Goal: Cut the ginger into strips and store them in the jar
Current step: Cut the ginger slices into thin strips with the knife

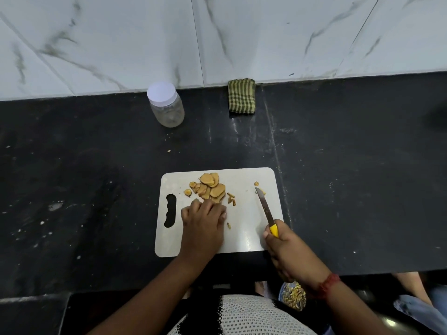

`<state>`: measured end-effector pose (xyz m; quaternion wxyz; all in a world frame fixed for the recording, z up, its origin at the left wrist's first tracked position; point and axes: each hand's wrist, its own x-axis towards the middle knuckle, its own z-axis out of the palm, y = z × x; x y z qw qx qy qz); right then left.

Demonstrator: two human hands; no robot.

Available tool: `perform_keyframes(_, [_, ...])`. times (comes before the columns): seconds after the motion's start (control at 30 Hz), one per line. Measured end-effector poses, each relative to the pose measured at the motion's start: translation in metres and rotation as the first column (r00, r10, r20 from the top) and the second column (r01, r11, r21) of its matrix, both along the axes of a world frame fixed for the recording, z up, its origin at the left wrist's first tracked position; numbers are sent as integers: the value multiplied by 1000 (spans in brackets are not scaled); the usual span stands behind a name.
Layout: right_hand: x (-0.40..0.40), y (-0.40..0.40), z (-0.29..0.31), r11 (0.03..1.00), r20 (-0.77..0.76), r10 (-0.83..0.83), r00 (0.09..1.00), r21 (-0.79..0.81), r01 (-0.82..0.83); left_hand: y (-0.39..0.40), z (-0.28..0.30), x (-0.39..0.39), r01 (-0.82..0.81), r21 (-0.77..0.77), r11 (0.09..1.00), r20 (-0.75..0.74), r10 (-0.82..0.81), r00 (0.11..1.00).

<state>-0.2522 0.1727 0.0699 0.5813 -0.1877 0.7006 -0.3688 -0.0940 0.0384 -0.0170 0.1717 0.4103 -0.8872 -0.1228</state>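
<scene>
Both hands are over the board. My left hand lies knuckles up with its fingers curled down onto the near edge of the ginger, a heap of flat slices just beyond my fingertips; I think it is gathering and pinning a few slices so they stay stacked for the blade. How many slices sit under the fingers I cannot tell.

My right hand is wrapped round the yellow handle of the knife. I hold the blade off to the right, well apart from my left hand, tip pointing away from me near a couple of stray bits, most likely to keep the edge clear of my fingers while I arrange the stack.

Just right of my left fingertips lie a few thin strips, with another by my thumb, so the strip cutting looks barely begun and most of the ginger is still in slices.

Well beyond my left hand, on the tabletop, stands the jar, upright with its white lid on; it has to be opened before any strips go in. Further right, beyond both hands and against the wall, sits a folded striped cloth, probably kept there for wiping.
</scene>
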Motion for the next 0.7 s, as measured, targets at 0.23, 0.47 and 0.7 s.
perform_keyframes(0.23, [-7,-5,-1,998,-10,56,998,-3,-57,7,7,6,151,62,987,8,-151,988])
perform_keyframes(0.47, [-10,-5,-3,998,-7,68,998,0,-68,5,5,-7,156,57,986,-8,-156,988])
perform_keyframes(0.7, [-9,-2,-2,999,-16,44,999,-8,-44,-7,7,-37,138,-93,986,65,-132,989])
